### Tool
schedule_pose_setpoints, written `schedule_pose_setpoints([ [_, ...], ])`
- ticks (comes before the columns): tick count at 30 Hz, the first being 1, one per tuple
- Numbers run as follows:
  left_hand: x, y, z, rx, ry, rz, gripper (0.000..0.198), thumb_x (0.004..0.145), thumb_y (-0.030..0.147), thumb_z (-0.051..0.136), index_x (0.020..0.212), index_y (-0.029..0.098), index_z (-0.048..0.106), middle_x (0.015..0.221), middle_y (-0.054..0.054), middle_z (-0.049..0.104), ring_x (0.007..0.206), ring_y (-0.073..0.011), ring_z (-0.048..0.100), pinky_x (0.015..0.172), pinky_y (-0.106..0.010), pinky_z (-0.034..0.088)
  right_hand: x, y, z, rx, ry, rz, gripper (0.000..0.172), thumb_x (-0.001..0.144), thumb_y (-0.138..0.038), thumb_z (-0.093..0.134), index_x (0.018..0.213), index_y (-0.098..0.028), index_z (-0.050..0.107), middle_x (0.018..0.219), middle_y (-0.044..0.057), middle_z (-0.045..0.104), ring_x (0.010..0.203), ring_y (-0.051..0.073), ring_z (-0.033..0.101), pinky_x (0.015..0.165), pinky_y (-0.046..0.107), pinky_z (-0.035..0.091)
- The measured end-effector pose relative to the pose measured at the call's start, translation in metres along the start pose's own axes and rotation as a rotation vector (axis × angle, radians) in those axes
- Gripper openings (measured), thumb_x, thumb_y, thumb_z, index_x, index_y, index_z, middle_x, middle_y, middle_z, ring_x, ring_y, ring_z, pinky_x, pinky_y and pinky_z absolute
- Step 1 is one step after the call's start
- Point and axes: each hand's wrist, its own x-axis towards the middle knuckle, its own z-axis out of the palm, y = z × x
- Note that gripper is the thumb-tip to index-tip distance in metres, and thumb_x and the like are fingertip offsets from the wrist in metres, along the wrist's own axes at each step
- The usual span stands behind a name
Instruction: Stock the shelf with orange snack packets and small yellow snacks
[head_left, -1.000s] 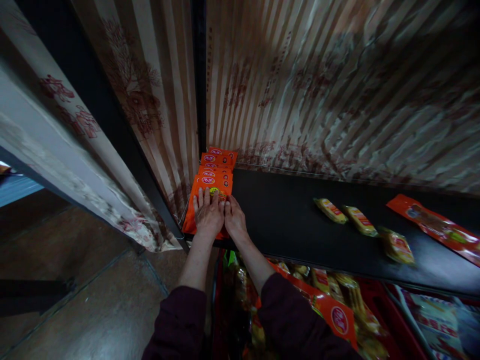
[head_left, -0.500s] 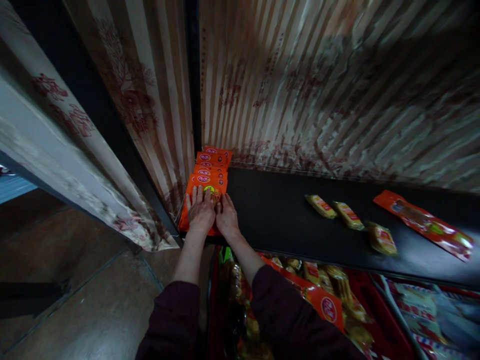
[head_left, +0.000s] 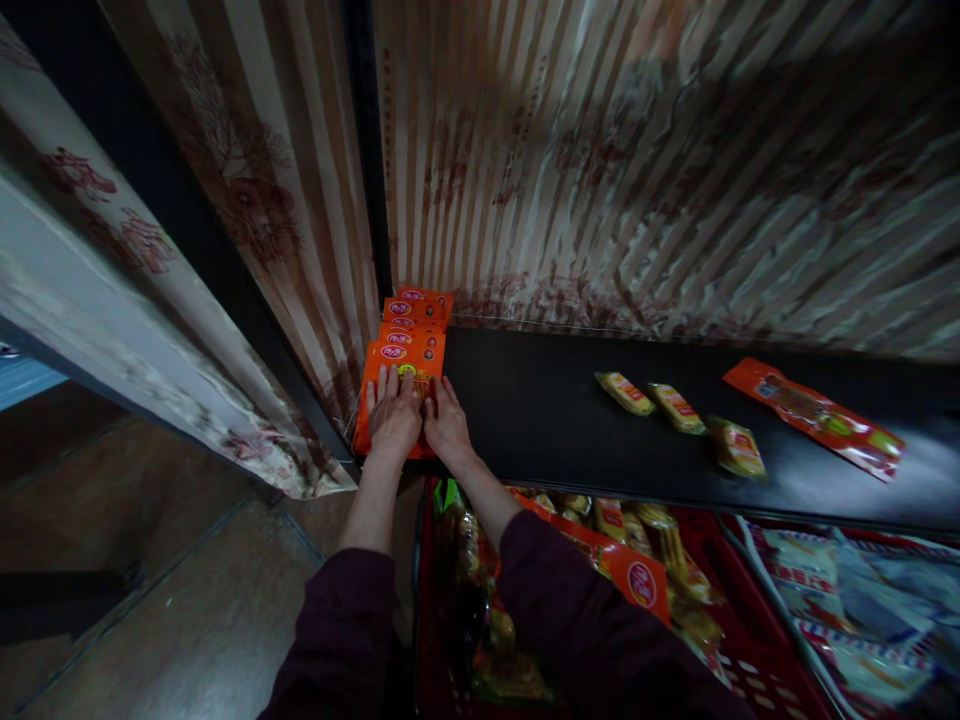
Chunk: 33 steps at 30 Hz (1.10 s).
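Note:
Several orange snack packets [head_left: 409, 352] lie overlapped in a row at the left end of a black shelf [head_left: 525, 420], running back to the corner post. My left hand [head_left: 394, 412] rests flat on the front packet, fingers stretched out and pointing away from me. Close beside it, my right hand [head_left: 448, 420] lies along the right edge of the same packet, fingers extended, its thumb near the left hand. Part of the front packet is hidden under both hands. Neither hand is wrapped round anything.
Three small yellow packets [head_left: 675, 408] and a long orange-red packet [head_left: 817, 415] lie farther right on the shelf. Below stands a red basket [head_left: 750, 650] of packaged snacks, with a bag of white packets [head_left: 802, 570] beside it. Patterned curtains [head_left: 495, 180] hang behind and left.
The view has shifted slightly, so the shelf goods appear a little farther left and higher. Both hands stay on the front orange packet, nearly unmoved.

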Motion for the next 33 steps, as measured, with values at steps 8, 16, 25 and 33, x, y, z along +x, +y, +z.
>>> schedule_pose_setpoints([
  [8,0.0,-0.004,0.001,-0.041,0.005,0.036,0.048,0.093,0.027,0.03,0.138,0.015,0.044,0.149,-0.011,0.036,0.142,-0.0231,0.023,0.116,-0.044,0.017,-0.011,-0.003,-0.014,-0.039,-0.003,-0.007,0.052,0.086,-0.017,0.038,0.136,-0.003,0.043,0.147,0.017,0.038,0.139,0.021,0.03,0.115,0.039,0.027],
  [16,-0.012,0.025,-0.01,-0.25,0.147,0.107,0.042,0.091,0.022,0.033,0.121,0.01,0.059,0.133,-0.013,0.055,0.133,-0.0233,0.04,0.111,-0.041,0.031,-0.043,-0.01,-0.04,-0.012,0.065,-0.061,0.047,0.081,-0.012,0.04,0.125,-0.012,0.056,0.136,0.012,0.053,0.129,0.018,0.046,0.111,0.035,0.034],
  [25,-0.072,0.078,-0.009,-0.465,0.063,0.338,0.032,0.092,0.02,0.035,0.108,0.016,0.062,0.102,-0.007,0.068,0.1,-0.0158,0.06,0.092,-0.028,0.046,-0.108,-0.001,-0.089,0.061,0.166,-0.135,0.037,0.081,-0.018,0.042,0.112,-0.015,0.061,0.116,0.012,0.065,0.11,0.019,0.059,0.098,0.033,0.044],
  [33,-0.122,0.115,0.014,-0.495,-0.27,0.39,0.031,0.09,0.018,0.037,0.107,0.02,0.064,0.107,-0.004,0.069,0.1,-0.0149,0.061,0.093,-0.027,0.046,-0.173,0.035,-0.115,0.01,0.204,0.18,0.031,0.075,-0.017,0.042,0.098,-0.015,0.063,0.093,0.01,0.069,0.084,0.02,0.062,0.079,0.032,0.049],
])
